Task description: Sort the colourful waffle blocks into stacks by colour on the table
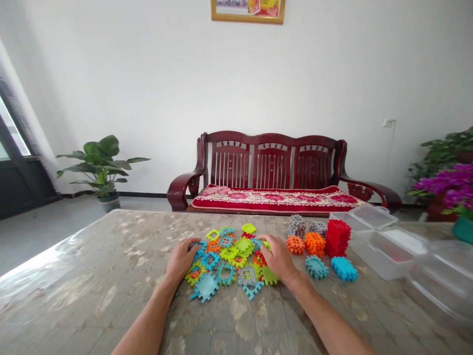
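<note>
A loose heap of flat plastic interlocking building tiles (225,273) lies on the table in blue, green, orange, red and grey, some with window-like cutouts. My left hand (180,260) is at the heap's left edge, its thumb and fingers apart beside a blue tile (201,246). At the right edge rests my right hand (278,257), fingers spread and touching green and blue tiles. Neither hand plainly grips a tile; the undersides of the fingers are hidden. A light blue solid tile (207,287) sits at the heap's near side.
Right of my right hand stand sorted stacks: red tiles (338,237), orange tiles (315,244), grey tiles (296,226) and blue tiles (344,268). Clear plastic boxes (384,254) are farther right, near purple flowers (449,185). Behind the patterned table (92,276) is a wooden bench (271,160).
</note>
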The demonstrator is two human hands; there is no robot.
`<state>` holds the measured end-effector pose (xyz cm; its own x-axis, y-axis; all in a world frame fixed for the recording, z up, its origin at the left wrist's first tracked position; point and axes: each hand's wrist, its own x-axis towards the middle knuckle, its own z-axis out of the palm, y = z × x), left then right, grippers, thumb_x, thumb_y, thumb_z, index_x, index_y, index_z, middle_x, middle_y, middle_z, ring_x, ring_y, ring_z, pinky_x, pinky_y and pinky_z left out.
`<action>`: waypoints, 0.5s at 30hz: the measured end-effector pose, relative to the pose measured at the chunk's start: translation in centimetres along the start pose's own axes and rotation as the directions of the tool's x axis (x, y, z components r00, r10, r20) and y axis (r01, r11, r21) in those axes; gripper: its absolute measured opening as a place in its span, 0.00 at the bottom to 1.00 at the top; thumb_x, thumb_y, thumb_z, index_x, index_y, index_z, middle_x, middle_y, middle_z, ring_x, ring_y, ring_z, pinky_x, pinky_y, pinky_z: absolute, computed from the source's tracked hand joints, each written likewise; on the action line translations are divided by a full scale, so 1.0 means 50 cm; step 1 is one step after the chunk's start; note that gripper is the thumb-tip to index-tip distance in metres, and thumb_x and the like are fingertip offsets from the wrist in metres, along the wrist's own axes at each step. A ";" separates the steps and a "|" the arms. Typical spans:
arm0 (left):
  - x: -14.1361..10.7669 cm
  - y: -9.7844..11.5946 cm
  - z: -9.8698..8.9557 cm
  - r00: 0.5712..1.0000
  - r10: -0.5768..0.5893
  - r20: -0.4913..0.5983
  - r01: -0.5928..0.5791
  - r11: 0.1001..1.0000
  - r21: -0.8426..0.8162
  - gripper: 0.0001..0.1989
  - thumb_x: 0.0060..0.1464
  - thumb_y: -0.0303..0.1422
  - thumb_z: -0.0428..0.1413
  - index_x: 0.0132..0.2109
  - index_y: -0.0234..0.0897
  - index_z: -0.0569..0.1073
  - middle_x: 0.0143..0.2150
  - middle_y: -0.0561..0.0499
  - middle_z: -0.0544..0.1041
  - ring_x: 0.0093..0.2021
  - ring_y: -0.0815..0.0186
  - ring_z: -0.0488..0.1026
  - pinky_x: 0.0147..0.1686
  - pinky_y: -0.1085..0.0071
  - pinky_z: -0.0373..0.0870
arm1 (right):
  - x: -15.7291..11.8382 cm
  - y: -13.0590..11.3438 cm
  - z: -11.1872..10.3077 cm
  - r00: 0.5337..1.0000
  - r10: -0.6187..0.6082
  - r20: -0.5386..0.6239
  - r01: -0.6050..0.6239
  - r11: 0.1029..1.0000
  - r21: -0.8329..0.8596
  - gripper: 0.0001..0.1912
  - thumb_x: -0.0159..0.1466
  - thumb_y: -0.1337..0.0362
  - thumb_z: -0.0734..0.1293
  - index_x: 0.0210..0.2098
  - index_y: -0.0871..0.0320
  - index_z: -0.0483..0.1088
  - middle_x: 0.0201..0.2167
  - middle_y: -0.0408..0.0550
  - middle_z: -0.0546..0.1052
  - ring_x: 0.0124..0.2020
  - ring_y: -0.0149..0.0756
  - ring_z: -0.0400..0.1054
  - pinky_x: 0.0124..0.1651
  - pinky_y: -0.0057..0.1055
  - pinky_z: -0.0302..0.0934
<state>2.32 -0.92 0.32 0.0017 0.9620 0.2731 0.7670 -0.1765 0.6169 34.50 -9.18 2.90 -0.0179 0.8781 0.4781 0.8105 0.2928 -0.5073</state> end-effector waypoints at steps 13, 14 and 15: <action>0.003 -0.015 0.011 1.000 0.000 0.005 0.000 1.000 -0.025 0.18 0.55 0.33 0.50 0.48 0.39 0.79 0.49 0.48 0.81 0.52 0.60 0.75 0.55 0.66 0.67 | 0.070 -0.032 0.032 0.963 0.056 0.263 0.011 0.969 -0.247 0.17 0.68 0.65 0.58 0.46 0.52 0.77 0.48 0.45 0.80 0.50 0.35 0.71 0.53 0.28 0.59; 0.004 -0.017 0.013 1.000 0.005 0.003 -0.005 1.000 -0.029 0.18 0.55 0.33 0.50 0.48 0.38 0.79 0.49 0.48 0.81 0.52 0.60 0.75 0.55 0.66 0.67 | 0.079 -0.032 0.032 0.965 0.103 0.239 -0.028 0.955 -0.296 0.17 0.68 0.65 0.58 0.47 0.52 0.77 0.48 0.46 0.80 0.51 0.36 0.71 0.53 0.28 0.59; 0.005 -0.019 0.014 1.000 0.010 0.001 -0.010 0.999 -0.034 0.17 0.55 0.33 0.50 0.48 0.38 0.79 0.49 0.48 0.81 0.51 0.60 0.75 0.55 0.66 0.67 | 0.090 -0.032 0.032 0.965 0.144 0.218 -0.063 0.938 -0.340 0.17 0.68 0.64 0.57 0.47 0.53 0.77 0.49 0.47 0.79 0.51 0.38 0.70 0.53 0.30 0.59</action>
<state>2.04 -0.39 -0.74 0.0101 0.9603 0.2787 0.7447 -0.1932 0.6388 32.18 -5.09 4.69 -0.0280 0.9723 0.2319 0.9608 0.0902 -0.2622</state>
